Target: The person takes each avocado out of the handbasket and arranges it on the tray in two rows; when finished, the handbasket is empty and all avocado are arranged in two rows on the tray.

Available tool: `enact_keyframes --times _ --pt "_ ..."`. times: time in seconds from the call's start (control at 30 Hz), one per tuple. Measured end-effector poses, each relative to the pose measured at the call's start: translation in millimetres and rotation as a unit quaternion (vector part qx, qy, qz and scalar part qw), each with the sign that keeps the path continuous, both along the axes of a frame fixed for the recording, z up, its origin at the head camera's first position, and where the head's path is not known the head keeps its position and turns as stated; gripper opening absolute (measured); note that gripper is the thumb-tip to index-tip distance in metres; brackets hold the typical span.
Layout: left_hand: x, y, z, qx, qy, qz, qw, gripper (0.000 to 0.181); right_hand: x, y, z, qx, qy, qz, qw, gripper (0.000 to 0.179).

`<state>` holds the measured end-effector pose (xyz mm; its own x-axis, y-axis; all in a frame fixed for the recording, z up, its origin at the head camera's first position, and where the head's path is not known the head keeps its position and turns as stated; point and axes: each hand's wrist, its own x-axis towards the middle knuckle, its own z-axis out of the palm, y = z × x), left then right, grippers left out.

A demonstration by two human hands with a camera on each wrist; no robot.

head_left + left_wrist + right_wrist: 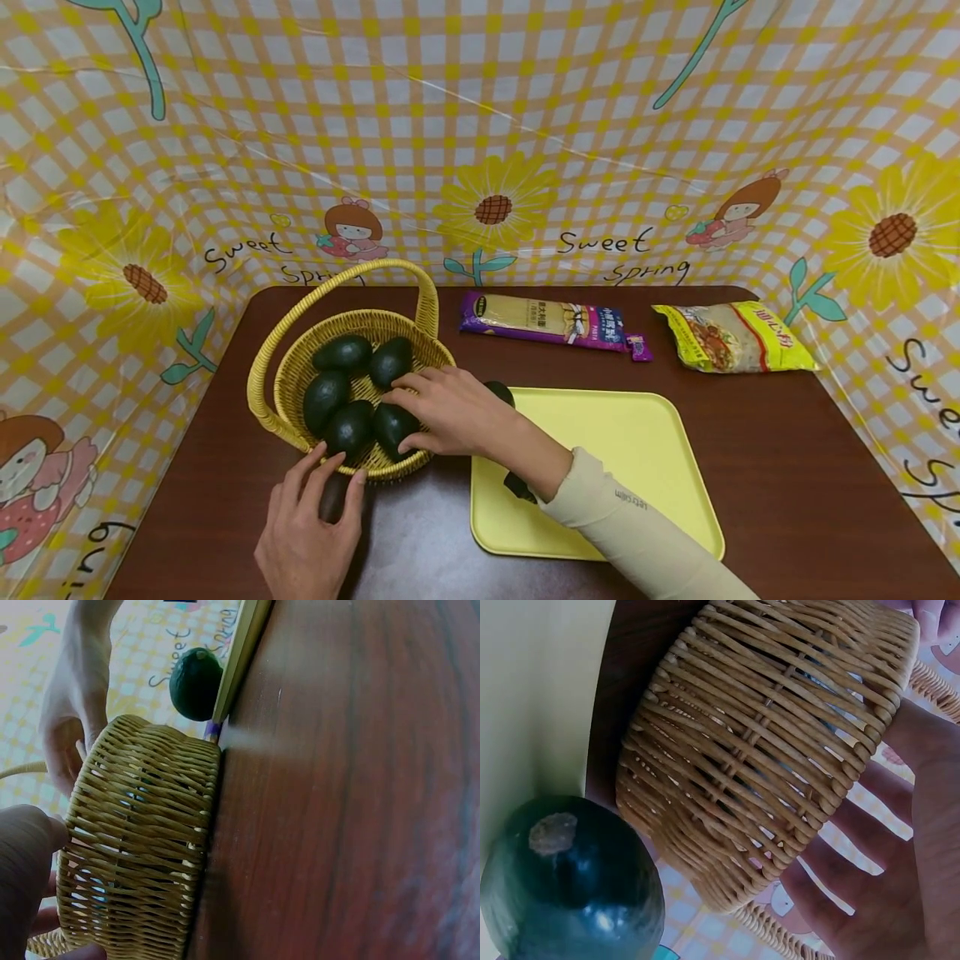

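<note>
My right hand [457, 408] reaches over the near right rim of the yellow wicker basket [300, 379]. Its thumb and fingers lie about a dark green avocado [392, 429] inside. In the right wrist view, the spread fingers show beyond the basket's woven wall [757, 727]. My left hand [311, 517] touches the front rim with its fingertips, the thumb set apart on the outside. Several more avocados, such as the one at the back left [343, 354], rest in the basket. Another avocado [196, 682] sits on the tray, partly hidden by my right arm in the head view.
A pale yellow tray [637, 467] lies right of the basket, under my right forearm. Behind it are a purple pasta packet [543, 321] and a yellow food bag [738, 337]. The basket's tall handle [330, 287] arches above its rim. Checked cloth [525, 100] walls the brown table.
</note>
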<state>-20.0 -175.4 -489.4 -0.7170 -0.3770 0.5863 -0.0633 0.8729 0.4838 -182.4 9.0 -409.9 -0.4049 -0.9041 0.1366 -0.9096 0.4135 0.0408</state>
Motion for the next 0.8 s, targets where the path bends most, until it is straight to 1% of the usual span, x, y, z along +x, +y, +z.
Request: enact_keyframes --times 0.23,0.37,0.6,0.8 --pt "-0.8 0.9 1.1 -0.004 0.006 -0.001 1.0 0.033 -3.0 -5.3 0.0 0.024 -0.011 0.002 0.9996 0.068" --pt "-1.4 1.4 1.8 -0.004 0.008 -0.002 1.0 0.033 -4.2 -6.7 -0.2 0.029 -0.02 0.003 0.9994 0.069" --pt "-2.0 1.3 1.8 -0.005 0.006 -0.002 1.0 0.033 -6.5 -10.1 0.6 0.046 -0.022 0.012 0.9986 0.071" --pt "-2.2 0.7 1.1 -0.01 0.01 -0.001 0.9999 0.033 -9.1 -13.3 2.4 0.059 -0.044 0.009 0.9972 0.073"
